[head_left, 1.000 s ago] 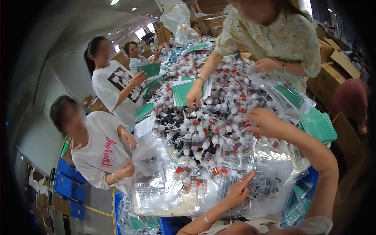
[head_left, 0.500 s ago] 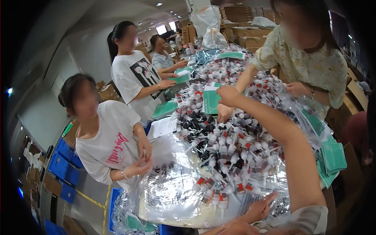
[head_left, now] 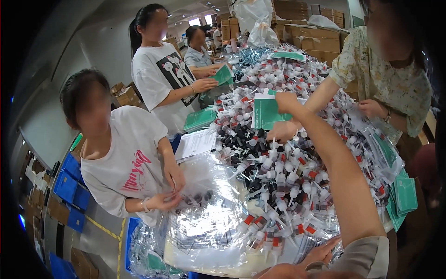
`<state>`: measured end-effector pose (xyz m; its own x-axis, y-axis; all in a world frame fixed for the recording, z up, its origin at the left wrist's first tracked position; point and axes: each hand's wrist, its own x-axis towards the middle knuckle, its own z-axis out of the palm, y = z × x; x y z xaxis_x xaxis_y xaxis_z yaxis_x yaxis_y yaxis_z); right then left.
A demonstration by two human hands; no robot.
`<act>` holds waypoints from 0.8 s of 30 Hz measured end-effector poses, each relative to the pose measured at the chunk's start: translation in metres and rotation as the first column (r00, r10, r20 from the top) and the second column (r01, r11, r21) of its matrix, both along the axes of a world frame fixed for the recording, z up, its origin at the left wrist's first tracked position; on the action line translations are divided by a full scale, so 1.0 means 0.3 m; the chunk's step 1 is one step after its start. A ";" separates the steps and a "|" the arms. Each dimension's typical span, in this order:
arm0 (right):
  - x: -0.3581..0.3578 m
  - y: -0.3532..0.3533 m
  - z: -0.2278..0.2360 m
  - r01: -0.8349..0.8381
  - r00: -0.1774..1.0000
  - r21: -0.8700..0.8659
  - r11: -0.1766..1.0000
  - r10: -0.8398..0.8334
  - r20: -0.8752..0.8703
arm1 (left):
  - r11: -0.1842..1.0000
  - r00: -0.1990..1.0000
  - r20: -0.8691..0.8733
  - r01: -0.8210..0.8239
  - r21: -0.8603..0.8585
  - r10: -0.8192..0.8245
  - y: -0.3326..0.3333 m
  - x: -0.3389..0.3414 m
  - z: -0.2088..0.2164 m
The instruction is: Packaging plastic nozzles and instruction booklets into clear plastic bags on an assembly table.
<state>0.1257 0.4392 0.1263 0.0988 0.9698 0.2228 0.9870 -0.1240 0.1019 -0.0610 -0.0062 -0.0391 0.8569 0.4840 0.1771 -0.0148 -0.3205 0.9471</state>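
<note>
From the lower right, my right arm stretches over the table, and my right hand (head_left: 289, 102) is closed on the upper edge of green-and-white booklets (head_left: 268, 116). Beneath them spreads a heap of small clear bottles (head_left: 278, 172) with pointed nozzle tips and red or dark parts. My left hand (head_left: 320, 254) is low at the near table edge, fingers stretched out, beside clear plastic bags (head_left: 304, 244); its palm side is partly hidden. Just below the booklets, a co-worker's hand (head_left: 283, 131) reaches into the heap among black caps (head_left: 241, 142).
At left, a co-worker's hands (head_left: 169, 197) work over clear plastic sheeting (head_left: 204, 232). White papers (head_left: 196, 143) and green booklets (head_left: 200, 120) lie farther along that side. More green booklets (head_left: 405, 195) hang at the right edge. A blue bin (head_left: 132, 237) of bagged items stands below left.
The view has shifted slightly. My right hand still grips the booklets. The co-worker's hand below has risen a little from the heap. My left hand sits lower in the picture.
</note>
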 end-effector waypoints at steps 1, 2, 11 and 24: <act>0.027 -0.001 0.008 0.010 1.000 0.003 1.000 -0.010 0.006 | 1.000 1.000 0.002 0.012 0.002 -0.012 0.000 0.003 0.002; 0.019 -0.006 0.035 -0.074 0.997 0.005 0.997 0.074 0.009 | 1.000 1.000 0.003 0.009 0.003 -0.009 0.001 0.003 0.001; -0.092 -0.380 0.371 -0.366 0.886 0.502 0.784 0.459 -0.070 | 0.996 0.997 0.080 0.002 0.093 -0.009 -0.016 0.013 -0.033; 0.131 -1.453 0.093 -0.407 0.567 -0.279 0.870 0.001 -0.824 | 0.649 0.922 0.388 0.305 -0.697 -0.016 0.066 -0.047 -0.021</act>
<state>0.1650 0.0032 0.1542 -0.1791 0.9536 -0.2421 0.6832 -0.0564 -0.7280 -0.0750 0.0137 -0.0454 0.8949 0.4346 0.1013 -0.3385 0.5132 0.7887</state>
